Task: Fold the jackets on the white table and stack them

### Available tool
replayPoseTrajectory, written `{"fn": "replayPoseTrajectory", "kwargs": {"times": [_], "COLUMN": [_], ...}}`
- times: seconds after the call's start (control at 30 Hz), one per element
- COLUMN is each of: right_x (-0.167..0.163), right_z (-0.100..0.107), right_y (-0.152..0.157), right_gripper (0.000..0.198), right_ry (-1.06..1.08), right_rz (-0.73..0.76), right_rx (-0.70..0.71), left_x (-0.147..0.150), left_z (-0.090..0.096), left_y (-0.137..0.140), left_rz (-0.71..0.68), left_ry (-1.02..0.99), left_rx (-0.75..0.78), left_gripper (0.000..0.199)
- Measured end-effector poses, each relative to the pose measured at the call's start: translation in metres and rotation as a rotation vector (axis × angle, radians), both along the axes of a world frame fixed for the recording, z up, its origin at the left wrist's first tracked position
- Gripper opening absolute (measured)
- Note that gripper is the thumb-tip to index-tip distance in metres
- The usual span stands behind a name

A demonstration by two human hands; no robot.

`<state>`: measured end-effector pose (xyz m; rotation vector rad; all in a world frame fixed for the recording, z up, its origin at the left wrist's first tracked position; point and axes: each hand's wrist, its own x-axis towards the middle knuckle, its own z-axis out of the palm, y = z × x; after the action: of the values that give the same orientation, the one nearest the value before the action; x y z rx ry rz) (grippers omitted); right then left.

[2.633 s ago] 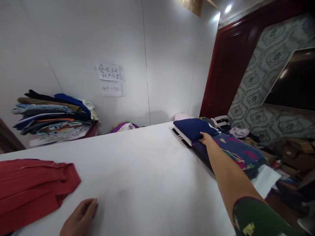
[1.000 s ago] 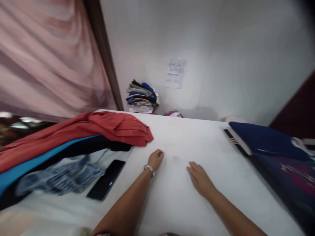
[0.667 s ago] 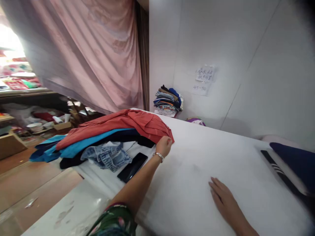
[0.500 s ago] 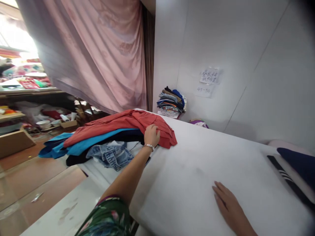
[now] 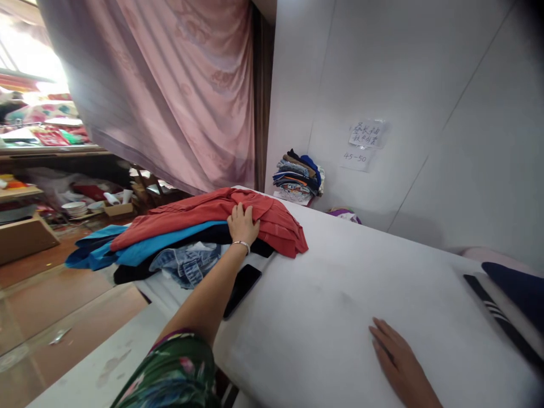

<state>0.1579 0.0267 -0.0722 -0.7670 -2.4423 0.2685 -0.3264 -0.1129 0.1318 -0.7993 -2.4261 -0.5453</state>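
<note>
My left hand (image 5: 243,224) rests on top of a red garment (image 5: 187,218), its fingers a little apart and slightly bent against the cloth. Under the red garment lie a bright blue garment (image 5: 157,243), a black one and a pair of blue denim bottoms (image 5: 185,263), all heaped at the table's left end. Partly behind my left forearm, a black phone (image 5: 245,283) lies at the edge of the white table (image 5: 323,317). Flat on the tabletop is my right hand (image 5: 399,360), fingers stretched out, holding nothing.
Folded clothes (image 5: 297,175) stand stacked beyond the table's far edge by the wall. Dark blue cloth (image 5: 521,289) and a black strip with white stripes (image 5: 497,311) lie at the right. A pink curtain (image 5: 191,96) hangs behind the heap; handwritten notes (image 5: 361,136) are on the wall.
My left hand has shifted left and slightly up across the red garment, which stays nearly in place. More of the phone now shows. My right hand remains on the table.
</note>
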Motion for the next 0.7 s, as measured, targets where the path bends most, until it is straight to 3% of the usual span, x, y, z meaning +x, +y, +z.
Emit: {"fn": "replayPoseTrajectory", "kwargs": {"times": [0.17, 0.3, 0.53, 0.7], "right_x": [-0.003, -0.004, -0.004, -0.005], "right_z": [0.006, 0.009, 0.007, 0.007], "right_y": [-0.003, -0.004, -0.003, -0.002], "right_gripper": [0.042, 0.041, 0.040, 0.040], "right_ry": [0.013, 0.001, 0.034, 0.032], "right_rz": [0.008, 0.002, 0.006, 0.004], "right_rx": [-0.004, -0.019, -0.060, -0.091], "left_x": [-0.010, -0.019, -0.034, -0.017], "left_z": [0.025, 0.043, 0.075, 0.101], "left_y": [0.005, 0.009, 0.024, 0.063], "left_rz": [0.010, -0.011, -0.087, -0.172], "left_ry": [-0.052, -0.199, -0.426, -0.448], "left_rx": [-0.108, -0.091, 0.292, 0.449], "left_gripper": [0.041, 0.037, 0.021, 0.024]}}
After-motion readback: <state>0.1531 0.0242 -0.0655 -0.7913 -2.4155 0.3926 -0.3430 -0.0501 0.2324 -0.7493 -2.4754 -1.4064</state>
